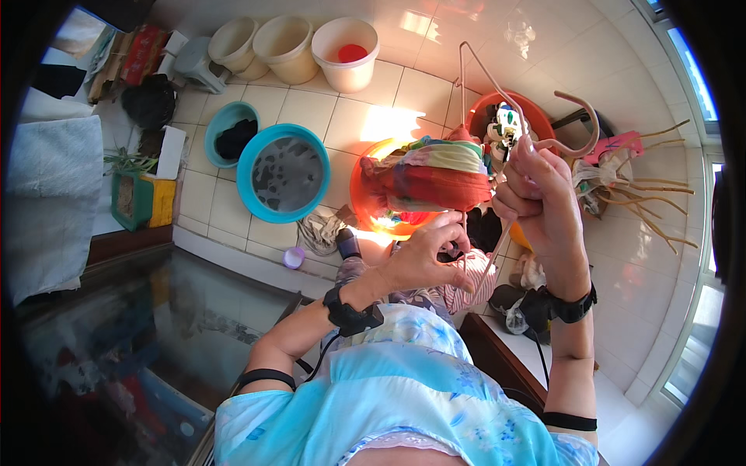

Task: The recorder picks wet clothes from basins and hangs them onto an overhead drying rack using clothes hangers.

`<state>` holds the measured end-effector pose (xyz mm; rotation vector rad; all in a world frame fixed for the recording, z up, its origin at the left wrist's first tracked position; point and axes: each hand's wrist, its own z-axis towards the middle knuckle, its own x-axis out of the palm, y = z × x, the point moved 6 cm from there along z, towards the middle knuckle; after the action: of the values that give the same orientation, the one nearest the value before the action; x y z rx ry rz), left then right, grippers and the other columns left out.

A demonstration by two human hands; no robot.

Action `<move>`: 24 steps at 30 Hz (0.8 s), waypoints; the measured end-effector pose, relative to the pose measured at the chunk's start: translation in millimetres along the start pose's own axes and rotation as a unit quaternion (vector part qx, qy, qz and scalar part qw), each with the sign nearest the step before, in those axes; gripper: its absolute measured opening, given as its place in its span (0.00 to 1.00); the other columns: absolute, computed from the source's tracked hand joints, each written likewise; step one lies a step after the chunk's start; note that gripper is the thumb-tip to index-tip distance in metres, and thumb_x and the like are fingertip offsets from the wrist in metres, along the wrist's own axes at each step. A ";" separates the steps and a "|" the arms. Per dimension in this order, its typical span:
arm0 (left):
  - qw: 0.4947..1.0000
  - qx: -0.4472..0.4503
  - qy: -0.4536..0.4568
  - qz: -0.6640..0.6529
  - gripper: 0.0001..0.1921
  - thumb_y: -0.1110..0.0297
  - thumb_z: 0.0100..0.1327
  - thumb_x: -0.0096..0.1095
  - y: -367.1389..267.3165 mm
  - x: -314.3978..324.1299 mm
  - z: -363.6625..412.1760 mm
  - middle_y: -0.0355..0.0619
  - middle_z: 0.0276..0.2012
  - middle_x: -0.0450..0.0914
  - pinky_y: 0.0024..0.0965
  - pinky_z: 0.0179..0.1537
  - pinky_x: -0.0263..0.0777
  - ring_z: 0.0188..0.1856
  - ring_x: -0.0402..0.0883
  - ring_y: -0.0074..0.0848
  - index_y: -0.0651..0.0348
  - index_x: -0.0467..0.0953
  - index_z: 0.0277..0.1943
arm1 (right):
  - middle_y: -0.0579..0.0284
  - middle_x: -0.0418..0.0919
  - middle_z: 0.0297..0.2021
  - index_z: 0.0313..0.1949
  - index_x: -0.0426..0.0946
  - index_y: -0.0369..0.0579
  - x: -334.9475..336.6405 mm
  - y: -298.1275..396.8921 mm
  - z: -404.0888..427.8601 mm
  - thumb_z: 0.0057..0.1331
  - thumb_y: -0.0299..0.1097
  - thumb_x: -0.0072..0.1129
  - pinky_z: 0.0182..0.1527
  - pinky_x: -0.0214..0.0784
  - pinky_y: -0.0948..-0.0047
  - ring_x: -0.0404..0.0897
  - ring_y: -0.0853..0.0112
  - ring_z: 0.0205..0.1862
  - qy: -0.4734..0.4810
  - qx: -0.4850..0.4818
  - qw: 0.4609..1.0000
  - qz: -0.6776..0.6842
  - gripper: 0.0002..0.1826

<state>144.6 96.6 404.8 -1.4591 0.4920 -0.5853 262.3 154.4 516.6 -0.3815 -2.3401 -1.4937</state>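
My right hand is closed around the neck of a pinkish clothes hanger, below its curved hook. A multicoloured cloth, red, green and pale yellow, is draped over the hanger's long bar. My left hand is beside the lower end of that bar, thumb and fingers apart. Its fingertips are close to the bar; whether they touch it I cannot tell. Under the cloth stands an orange basin with more cloth in it, partly hidden.
A turquoise basin of greyish water stands left, beside a smaller teal basin with dark cloth. Several pale buckets line the wall. A red basin holds shoes. Branches jut out at right. A glass-topped surface lies at lower left.
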 end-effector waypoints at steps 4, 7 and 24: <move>0.990 -0.070 -0.122 -0.014 0.28 0.59 0.42 0.81 35.6 -59.6 12.8 0.49 0.48 0.76 0.33 0.50 0.72 0.49 0.77 0.34 0.62 0.73 0.43 | 0.75 0.51 0.15 0.28 0.62 0.51 6.0 11.2 -14.7 0.71 0.40 0.51 0.20 0.46 0.80 0.49 0.84 0.14 0.003 0.010 1.000 -0.016 0.15; 0.986 -0.053 -0.121 0.099 0.44 0.71 0.40 0.81 42.1 -92.6 34.7 0.50 0.57 0.71 0.34 0.59 0.69 0.60 0.72 0.33 0.63 0.62 0.62 | 0.75 0.51 0.15 0.31 0.66 0.49 9.1 15.2 -23.9 0.71 0.40 0.51 0.20 0.45 0.80 0.48 0.84 0.14 -0.011 0.007 0.999 -0.038 0.12; 0.974 -0.063 -0.103 0.194 0.46 0.59 0.27 0.83 43.0 -55.0 70.9 0.55 0.49 0.74 0.37 0.57 0.66 0.54 0.73 0.43 0.66 0.68 0.54 | 0.74 0.53 0.14 0.24 0.61 0.52 -24.8 -6.2 -24.5 0.72 0.39 0.49 0.16 0.45 0.79 0.50 0.83 0.12 -0.045 0.008 0.998 -0.037 0.17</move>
<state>150.5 187.2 363.9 -1.4732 0.6389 -0.0925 285.7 128.4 510.7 -0.3690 -2.4595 -1.5188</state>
